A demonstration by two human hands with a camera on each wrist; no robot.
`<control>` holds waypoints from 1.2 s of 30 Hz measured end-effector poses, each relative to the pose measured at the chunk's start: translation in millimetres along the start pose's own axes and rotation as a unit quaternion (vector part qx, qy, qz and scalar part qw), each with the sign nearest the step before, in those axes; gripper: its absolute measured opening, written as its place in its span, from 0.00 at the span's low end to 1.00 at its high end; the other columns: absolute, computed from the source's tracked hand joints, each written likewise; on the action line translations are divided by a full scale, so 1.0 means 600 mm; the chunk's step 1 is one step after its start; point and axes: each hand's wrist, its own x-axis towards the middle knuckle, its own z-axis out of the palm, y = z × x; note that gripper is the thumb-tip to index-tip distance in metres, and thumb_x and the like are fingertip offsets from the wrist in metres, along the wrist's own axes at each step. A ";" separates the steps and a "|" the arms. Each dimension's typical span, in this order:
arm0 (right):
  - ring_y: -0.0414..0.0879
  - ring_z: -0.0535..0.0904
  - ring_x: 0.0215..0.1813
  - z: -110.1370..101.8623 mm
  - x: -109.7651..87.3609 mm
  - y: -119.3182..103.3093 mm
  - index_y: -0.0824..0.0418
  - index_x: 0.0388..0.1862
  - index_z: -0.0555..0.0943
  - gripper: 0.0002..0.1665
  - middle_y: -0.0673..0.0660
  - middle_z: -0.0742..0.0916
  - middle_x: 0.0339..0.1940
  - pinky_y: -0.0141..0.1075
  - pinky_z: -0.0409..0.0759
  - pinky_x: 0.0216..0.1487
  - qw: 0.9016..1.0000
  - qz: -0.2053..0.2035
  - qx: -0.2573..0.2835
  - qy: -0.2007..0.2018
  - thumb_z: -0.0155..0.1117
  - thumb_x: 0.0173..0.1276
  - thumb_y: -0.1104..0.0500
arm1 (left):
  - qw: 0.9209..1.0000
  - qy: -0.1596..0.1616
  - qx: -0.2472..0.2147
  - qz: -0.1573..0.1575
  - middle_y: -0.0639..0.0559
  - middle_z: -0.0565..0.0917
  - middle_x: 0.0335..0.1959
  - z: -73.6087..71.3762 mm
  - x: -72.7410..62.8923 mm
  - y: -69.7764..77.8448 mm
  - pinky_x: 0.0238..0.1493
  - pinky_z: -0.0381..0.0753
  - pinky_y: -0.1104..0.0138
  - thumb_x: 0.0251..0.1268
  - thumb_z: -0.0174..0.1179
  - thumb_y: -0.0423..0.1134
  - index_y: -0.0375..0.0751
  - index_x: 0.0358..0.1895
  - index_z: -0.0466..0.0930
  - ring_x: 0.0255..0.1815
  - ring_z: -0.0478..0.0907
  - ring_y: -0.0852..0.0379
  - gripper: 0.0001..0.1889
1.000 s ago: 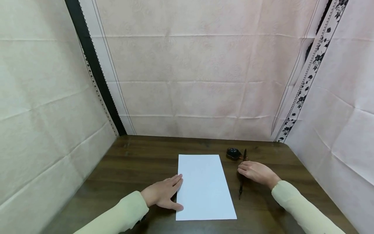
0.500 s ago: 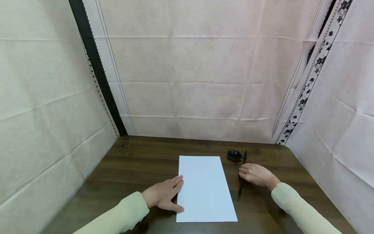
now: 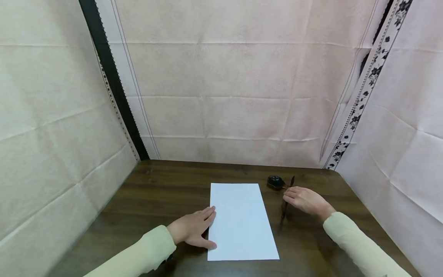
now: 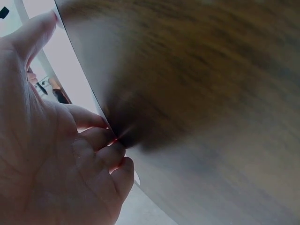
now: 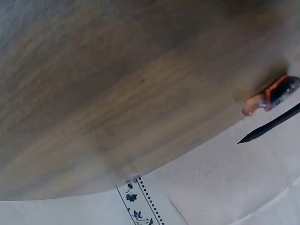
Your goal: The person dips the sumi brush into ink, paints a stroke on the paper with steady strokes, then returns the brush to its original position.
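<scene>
Overall, pale creased cloth point(image 3: 221, 88) walls three sides of the brown wood-grained bench point(image 3: 166, 192), whose far edge runs just beyond the white sheet point(image 3: 242, 223). Spread-fingered, the left hand point(image 3: 192, 229) rests on the sheet's left edge as before, bare wood separating its right edge from the right hand point(image 3: 306, 201), which pinches a dark slender stick point(image 3: 283, 211), lower tip raised since half a second ago, beside a black rounded object point(image 3: 275, 182).

White paper point(image 3: 243, 222) flat, dark stick point(image 5: 269, 127) held
</scene>
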 end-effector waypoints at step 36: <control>0.40 0.92 0.44 -0.098 0.058 0.069 0.58 0.50 0.90 0.10 0.59 0.94 0.44 0.15 0.80 0.46 0.802 0.472 0.316 0.187 0.72 0.72 0.65 | 1.000 -0.006 0.014 -0.013 0.46 0.53 0.89 -0.006 -0.001 0.007 0.86 0.59 0.54 0.65 0.60 0.75 0.40 0.85 0.54 0.89 0.51 0.51 0.57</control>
